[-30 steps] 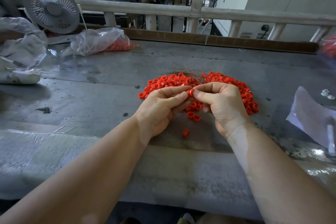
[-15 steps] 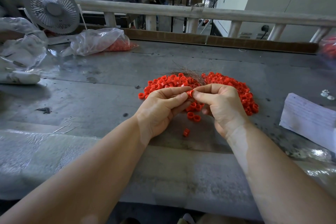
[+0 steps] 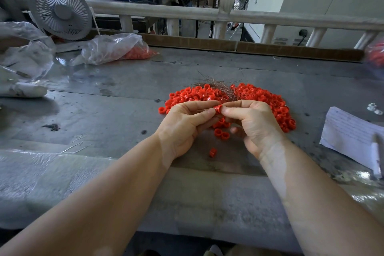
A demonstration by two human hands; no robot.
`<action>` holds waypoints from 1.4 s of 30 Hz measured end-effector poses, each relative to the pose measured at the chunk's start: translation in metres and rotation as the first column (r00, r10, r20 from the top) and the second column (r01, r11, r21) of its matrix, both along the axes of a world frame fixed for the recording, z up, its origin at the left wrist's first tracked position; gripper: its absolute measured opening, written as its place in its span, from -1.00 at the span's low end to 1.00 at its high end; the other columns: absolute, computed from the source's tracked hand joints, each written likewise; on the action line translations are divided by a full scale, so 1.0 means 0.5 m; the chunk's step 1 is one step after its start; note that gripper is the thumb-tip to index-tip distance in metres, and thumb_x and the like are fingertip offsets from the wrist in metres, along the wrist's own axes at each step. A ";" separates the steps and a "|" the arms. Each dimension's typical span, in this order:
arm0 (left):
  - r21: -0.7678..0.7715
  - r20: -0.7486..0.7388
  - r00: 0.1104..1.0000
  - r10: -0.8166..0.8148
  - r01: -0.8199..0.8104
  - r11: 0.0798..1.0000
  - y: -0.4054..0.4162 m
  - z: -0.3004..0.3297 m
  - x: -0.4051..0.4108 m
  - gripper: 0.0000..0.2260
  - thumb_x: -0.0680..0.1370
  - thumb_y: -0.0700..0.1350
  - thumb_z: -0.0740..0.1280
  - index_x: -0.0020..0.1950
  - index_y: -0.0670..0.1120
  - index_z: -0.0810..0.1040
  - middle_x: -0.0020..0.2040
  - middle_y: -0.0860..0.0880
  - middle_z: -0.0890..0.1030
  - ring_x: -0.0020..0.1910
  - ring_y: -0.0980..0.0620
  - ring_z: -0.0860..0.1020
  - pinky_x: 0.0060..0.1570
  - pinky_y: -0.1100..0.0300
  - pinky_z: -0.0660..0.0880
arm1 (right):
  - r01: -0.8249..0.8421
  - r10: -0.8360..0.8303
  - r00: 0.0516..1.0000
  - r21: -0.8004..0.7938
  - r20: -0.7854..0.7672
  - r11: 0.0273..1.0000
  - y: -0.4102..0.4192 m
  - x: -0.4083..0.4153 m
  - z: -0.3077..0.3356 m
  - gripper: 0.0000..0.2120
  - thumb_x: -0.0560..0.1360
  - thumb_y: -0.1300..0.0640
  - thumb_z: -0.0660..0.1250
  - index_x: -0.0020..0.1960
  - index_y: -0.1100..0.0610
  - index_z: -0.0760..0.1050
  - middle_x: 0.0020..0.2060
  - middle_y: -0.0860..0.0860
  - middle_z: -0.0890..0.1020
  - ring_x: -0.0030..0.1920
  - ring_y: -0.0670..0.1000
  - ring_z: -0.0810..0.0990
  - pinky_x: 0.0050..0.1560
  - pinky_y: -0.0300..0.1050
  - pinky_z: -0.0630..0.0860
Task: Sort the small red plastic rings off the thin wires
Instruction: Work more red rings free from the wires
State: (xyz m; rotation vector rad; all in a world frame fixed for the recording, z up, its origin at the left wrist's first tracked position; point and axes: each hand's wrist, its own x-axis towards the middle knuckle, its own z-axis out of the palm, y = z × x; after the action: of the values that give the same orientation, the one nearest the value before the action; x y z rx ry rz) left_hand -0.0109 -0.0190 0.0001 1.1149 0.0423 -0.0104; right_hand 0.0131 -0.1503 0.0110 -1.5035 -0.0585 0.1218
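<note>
Two hands meet over the table: our left hand (image 3: 182, 124) and right hand (image 3: 254, 124) both pinch one red ring (image 3: 218, 108) between thumb and forefinger tips. Whether a wire runs through that ring we cannot tell — our fingers cover most of it. Our right hand's lower fingers curl under, partly hidden. Just behind the knuckles lies the pile of red rings (image 3: 268, 97), with a tuft of thin wires (image 3: 220, 86) on its far edge; a few loose rings lie beneath our hands. The worn grey metal table (image 3: 108, 114) carries a written sheet (image 3: 351, 133) at right, cut off by the frame, and a clear bag of red rings (image 3: 116, 48) far left, near a white fan (image 3: 60, 12). Beyond the railing (image 3: 270, 17), blurred machinery.
</note>
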 end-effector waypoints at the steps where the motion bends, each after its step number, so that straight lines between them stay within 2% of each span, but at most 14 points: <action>1: 0.003 0.003 1.000 0.000 0.000 1.000 0.000 0.000 0.000 -0.83 0.48 -0.42 0.24 -0.09 -0.24 0.59 -0.29 -0.07 0.67 -0.27 0.08 0.65 -0.15 0.28 0.59 | 0.001 -0.001 1.000 -0.003 -0.010 1.000 -0.001 0.000 0.000 -0.91 0.36 0.32 0.41 -0.29 0.18 0.57 -0.49 -0.03 0.58 -0.44 -0.14 0.51 -0.55 -0.31 0.34; 12: 0.069 0.042 0.999 -0.010 0.007 0.998 0.001 -0.005 0.000 -0.82 0.47 -0.43 0.25 -0.09 -0.23 0.60 -0.26 -0.06 0.68 -0.24 0.07 0.66 -0.19 0.30 0.58 | -0.005 0.005 1.000 -0.050 -0.006 0.999 -0.008 0.005 0.000 -0.90 0.33 0.33 0.42 -0.32 0.18 0.58 -0.51 -0.03 0.59 -0.46 -0.14 0.52 -0.54 -0.31 0.37; 21: 0.196 0.110 0.994 0.013 -0.034 0.980 -0.002 -0.011 0.001 -0.80 0.46 -0.44 0.27 -0.12 -0.20 0.62 -0.25 -0.06 0.68 -0.24 0.06 0.66 -0.14 0.27 0.59 | -0.015 0.013 1.000 -0.096 -0.023 0.995 -0.012 0.009 0.000 -0.86 0.34 0.36 0.41 -0.33 0.18 0.55 -0.53 -0.05 0.60 -0.51 -0.17 0.54 -0.55 -0.35 0.40; 26: 0.209 0.118 0.993 0.027 -0.051 0.977 -0.003 -0.014 0.004 -0.80 0.47 -0.44 0.26 -0.09 -0.21 0.61 -0.23 -0.08 0.67 -0.24 0.06 0.65 -0.11 0.26 0.59 | -0.006 0.004 1.000 -0.082 -0.017 0.997 -0.008 0.008 -0.005 -0.85 0.36 0.35 0.41 -0.32 0.17 0.54 -0.54 -0.06 0.59 -0.50 -0.16 0.54 -0.55 -0.34 0.39; 29: 0.139 0.088 0.996 0.029 -0.041 0.989 -0.001 -0.013 0.006 -0.82 0.48 -0.42 0.26 -0.07 -0.23 0.60 -0.27 -0.07 0.67 -0.27 0.08 0.65 -0.15 0.29 0.59 | 0.062 -0.043 0.986 -0.113 0.163 0.992 -0.001 0.003 -0.010 -0.84 0.36 0.34 0.43 -0.30 0.14 0.53 -0.46 -0.04 0.58 -0.46 -0.16 0.55 -0.50 -0.30 0.44; 33: 0.064 0.050 0.998 0.038 -0.041 0.997 0.002 -0.013 0.010 -0.83 0.48 -0.41 0.25 -0.09 -0.23 0.61 -0.28 -0.06 0.67 -0.27 0.09 0.65 -0.18 0.31 0.59 | 0.190 -0.047 0.890 -0.276 0.453 0.942 0.006 -0.002 -0.015 -0.84 0.38 0.31 0.42 -0.31 0.11 0.55 -0.43 -0.05 0.58 -0.39 -0.11 0.58 -0.39 -0.18 0.55; 38: -0.040 0.022 0.999 0.049 -0.048 0.998 0.004 -0.014 0.013 -0.85 0.48 -0.41 0.26 -0.07 -0.26 0.59 -0.25 -0.09 0.68 -0.24 0.06 0.66 -0.20 0.31 0.58 | 0.305 0.013 0.786 -0.407 0.618 0.861 0.014 -0.005 -0.021 -0.89 0.43 0.30 0.38 -0.19 0.11 0.61 -0.30 -0.06 0.62 -0.25 -0.07 0.60 -0.16 -0.14 0.57; 40: -0.088 0.007 0.998 0.055 -0.054 0.995 0.006 -0.014 0.015 -0.85 0.47 -0.40 0.26 -0.09 -0.25 0.59 -0.25 -0.10 0.68 -0.24 0.06 0.66 -0.23 0.32 0.58 | 0.317 0.044 0.754 -0.421 0.656 0.850 0.015 -0.005 -0.023 -0.87 0.43 0.33 0.36 -0.11 0.16 0.63 -0.24 -0.06 0.61 -0.22 -0.10 0.59 -0.09 -0.20 0.56; 42: -0.122 -0.007 0.998 0.062 -0.062 0.991 0.009 -0.015 0.017 -0.86 0.47 -0.39 0.26 -0.10 -0.25 0.60 -0.21 -0.13 0.68 -0.21 0.04 0.66 -0.22 0.31 0.58 | 0.328 0.070 0.721 -0.429 0.689 0.842 0.014 -0.006 -0.023 -0.87 0.41 0.33 0.39 -0.08 0.18 0.64 -0.23 -0.09 0.58 -0.25 -0.19 0.53 -0.11 -0.43 0.46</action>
State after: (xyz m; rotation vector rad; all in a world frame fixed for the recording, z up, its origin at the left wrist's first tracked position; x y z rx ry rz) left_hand -0.0025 -0.0146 -0.0073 0.9905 0.0779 0.0402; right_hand 0.0101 -0.1431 -0.0004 -2.0366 -0.5565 -0.6088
